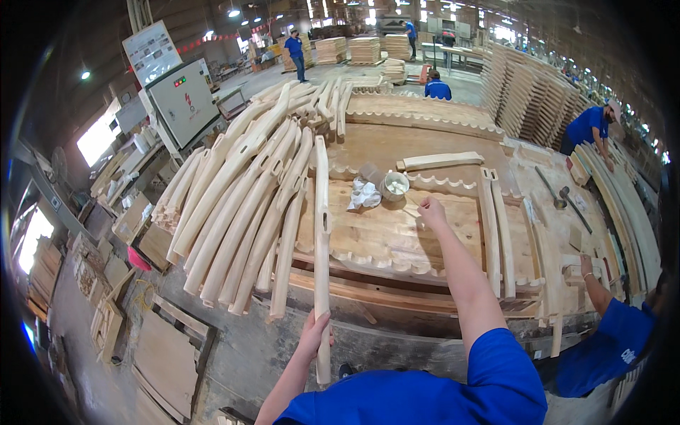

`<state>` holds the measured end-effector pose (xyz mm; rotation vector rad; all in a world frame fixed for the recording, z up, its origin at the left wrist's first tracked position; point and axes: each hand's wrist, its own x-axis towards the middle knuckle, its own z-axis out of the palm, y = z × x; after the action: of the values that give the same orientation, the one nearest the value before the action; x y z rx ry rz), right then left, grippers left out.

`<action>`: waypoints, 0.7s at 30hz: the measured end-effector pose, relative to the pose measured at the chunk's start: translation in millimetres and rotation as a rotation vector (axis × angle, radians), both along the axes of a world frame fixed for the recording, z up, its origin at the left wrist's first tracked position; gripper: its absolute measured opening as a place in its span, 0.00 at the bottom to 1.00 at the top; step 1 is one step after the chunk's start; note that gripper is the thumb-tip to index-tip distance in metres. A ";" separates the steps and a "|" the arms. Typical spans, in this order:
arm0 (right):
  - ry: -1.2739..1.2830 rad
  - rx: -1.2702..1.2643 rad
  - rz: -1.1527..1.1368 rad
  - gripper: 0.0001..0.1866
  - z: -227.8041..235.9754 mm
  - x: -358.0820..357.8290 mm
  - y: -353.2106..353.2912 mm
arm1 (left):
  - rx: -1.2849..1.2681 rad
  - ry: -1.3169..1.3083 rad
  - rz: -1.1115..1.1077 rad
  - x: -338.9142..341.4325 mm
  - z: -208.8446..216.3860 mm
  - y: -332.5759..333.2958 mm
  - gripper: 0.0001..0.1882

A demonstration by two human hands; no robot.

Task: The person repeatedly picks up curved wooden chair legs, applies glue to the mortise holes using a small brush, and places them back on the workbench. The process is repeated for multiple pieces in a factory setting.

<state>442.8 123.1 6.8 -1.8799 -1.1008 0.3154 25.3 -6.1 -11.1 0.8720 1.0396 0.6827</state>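
Observation:
My left hand (314,336) is wrapped round the lower part of a long, pale wooden chair leg (322,262). The leg stands nearly lengthwise in front of me, with a slot cut midway along it. Over the bench, my right hand (431,211) is closed in a pinch; what sits between the fingertips is too small to make out. Just left of that hand is a small round tub (394,185) with whitish contents. A crumpled white cloth or paper (364,194) lies beside the tub.
Many similar wooden legs (241,184) are piled at left. Scalloped wooden rails (425,113) cross the bench (354,234); one loose leg (443,161) lies behind the tub. A mallet-like tool (575,209) rests at right. A co-worker's arm (596,289) reaches in at right.

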 end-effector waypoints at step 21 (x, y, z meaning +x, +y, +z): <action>-0.225 0.059 -0.128 0.07 15.9 -9.0 0.4 | 0.201 0.128 0.037 7.5 -29.4 -9.7 0.18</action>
<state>433.8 123.5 22.7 -1.9569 -1.1180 -0.0018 32.8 -15.8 -40.6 1.0841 1.1172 0.7801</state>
